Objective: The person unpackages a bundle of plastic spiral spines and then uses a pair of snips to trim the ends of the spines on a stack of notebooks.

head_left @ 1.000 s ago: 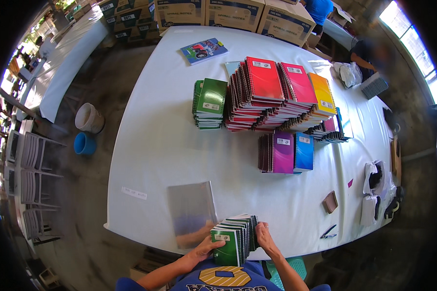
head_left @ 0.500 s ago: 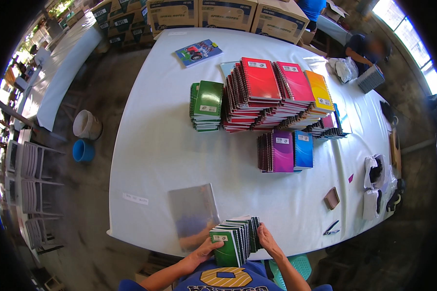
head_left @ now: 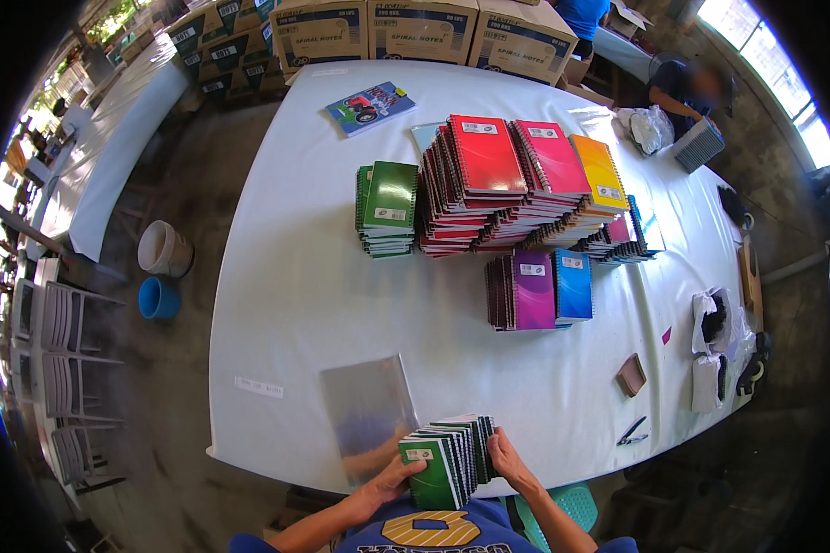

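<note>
Close to my body, at the table's front edge, I hold a fanned stack of green spiral notebooks (head_left: 441, 479) between both hands. My left hand (head_left: 395, 477) grips the stack's left side, its thumb on the front cover. At the other end, my right hand (head_left: 509, 461) presses the stack's right side, its fingers partly hidden behind the notebooks. A clear plastic sheet or sleeve (head_left: 364, 396) lies flat just beyond my left hand. Further off, a smaller stack of green notebooks (head_left: 389, 198) stands left of tall piles of red notebooks (head_left: 489, 157).
Purple notebooks (head_left: 533, 295), blue notebooks (head_left: 574, 281) and yellow notebooks (head_left: 599, 170) stand mid-table. Pliers (head_left: 632, 431) and a small brown block (head_left: 631, 376) lie at right. A co-worker (head_left: 682, 97) holds notebooks at the far right. Cartons (head_left: 424, 32) line the far edge.
The view has shifted slightly. Both hands keep their hold on the green notebooks, with hardly any movement.
</note>
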Action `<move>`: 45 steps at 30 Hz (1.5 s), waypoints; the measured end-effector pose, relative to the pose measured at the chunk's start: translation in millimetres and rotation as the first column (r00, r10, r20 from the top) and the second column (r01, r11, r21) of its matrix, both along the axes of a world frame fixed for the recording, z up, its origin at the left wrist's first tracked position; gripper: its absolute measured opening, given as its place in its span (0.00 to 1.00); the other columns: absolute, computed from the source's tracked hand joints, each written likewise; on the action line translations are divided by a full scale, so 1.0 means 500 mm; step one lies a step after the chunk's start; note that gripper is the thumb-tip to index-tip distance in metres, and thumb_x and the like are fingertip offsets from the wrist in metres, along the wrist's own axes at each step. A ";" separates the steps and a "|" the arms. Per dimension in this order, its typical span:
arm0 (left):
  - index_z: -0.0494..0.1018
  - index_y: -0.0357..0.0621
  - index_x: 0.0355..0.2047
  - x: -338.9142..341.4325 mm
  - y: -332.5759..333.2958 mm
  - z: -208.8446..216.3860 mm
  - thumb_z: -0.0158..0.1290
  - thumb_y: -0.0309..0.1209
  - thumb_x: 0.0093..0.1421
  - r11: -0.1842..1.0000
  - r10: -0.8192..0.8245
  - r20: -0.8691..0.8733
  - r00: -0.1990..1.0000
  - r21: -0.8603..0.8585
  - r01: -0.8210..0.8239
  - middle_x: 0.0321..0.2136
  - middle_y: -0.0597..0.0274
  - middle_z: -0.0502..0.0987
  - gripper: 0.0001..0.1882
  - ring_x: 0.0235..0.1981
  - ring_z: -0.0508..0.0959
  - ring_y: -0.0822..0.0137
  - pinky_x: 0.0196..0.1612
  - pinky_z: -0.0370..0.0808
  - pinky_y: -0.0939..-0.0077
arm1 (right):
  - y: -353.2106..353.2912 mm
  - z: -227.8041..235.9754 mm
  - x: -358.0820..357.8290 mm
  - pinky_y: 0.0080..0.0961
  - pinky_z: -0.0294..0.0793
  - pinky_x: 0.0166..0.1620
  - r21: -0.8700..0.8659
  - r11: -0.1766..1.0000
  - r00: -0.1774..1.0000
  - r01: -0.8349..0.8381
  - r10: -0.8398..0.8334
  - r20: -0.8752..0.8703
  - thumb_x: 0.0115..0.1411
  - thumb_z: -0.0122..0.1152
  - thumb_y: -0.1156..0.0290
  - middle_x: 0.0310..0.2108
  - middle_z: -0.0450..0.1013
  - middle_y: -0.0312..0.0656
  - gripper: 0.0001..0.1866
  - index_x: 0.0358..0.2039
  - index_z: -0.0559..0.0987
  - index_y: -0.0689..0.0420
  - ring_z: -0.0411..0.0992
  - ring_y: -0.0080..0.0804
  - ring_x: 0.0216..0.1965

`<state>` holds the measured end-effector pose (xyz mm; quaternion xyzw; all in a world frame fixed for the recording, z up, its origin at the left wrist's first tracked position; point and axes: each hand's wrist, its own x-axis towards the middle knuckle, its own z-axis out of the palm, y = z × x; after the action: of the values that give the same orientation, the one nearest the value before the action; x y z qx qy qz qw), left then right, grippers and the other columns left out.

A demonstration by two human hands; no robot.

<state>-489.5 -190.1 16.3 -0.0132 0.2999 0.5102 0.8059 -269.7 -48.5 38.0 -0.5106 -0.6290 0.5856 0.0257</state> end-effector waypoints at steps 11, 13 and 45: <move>0.64 0.42 0.59 -0.213 0.178 0.273 0.64 0.41 0.55 0.998 0.018 -0.309 0.951 -0.050 -0.035 0.52 0.57 0.74 0.34 0.52 0.74 0.64 0.57 0.72 0.64 | 0.117 0.147 -0.253 0.22 0.63 0.46 -0.077 0.959 0.885 0.272 -0.281 -0.372 0.72 0.39 0.53 0.35 0.63 0.34 0.20 0.46 0.68 0.59 0.58 0.22 0.38; 0.65 0.41 0.58 -0.319 0.259 0.362 0.64 0.44 0.54 1.000 0.022 -0.395 0.918 -0.007 -0.027 0.51 0.56 0.74 0.35 0.51 0.76 0.63 0.54 0.75 0.63 | 0.189 0.160 -0.361 0.25 0.65 0.45 -0.085 0.967 0.854 0.241 -0.253 -0.455 0.71 0.41 0.53 0.33 0.66 0.40 0.21 0.44 0.69 0.61 0.62 0.25 0.38; 0.71 0.36 0.50 -0.619 0.714 0.368 0.67 0.42 0.52 0.983 0.178 -0.553 0.814 0.137 -0.122 0.43 0.53 0.78 0.31 0.41 0.81 0.61 0.46 0.80 0.62 | 0.395 0.313 -0.589 0.39 0.69 0.54 0.672 0.692 0.890 0.262 0.096 -0.446 0.66 0.53 0.68 0.51 0.69 0.61 0.18 0.47 0.73 0.73 0.70 0.57 0.50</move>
<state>-799.0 167.1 200.1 0.1529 0.4975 0.5670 0.6384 -564.5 148.8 194.7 -0.3393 -0.7586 0.3929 0.3937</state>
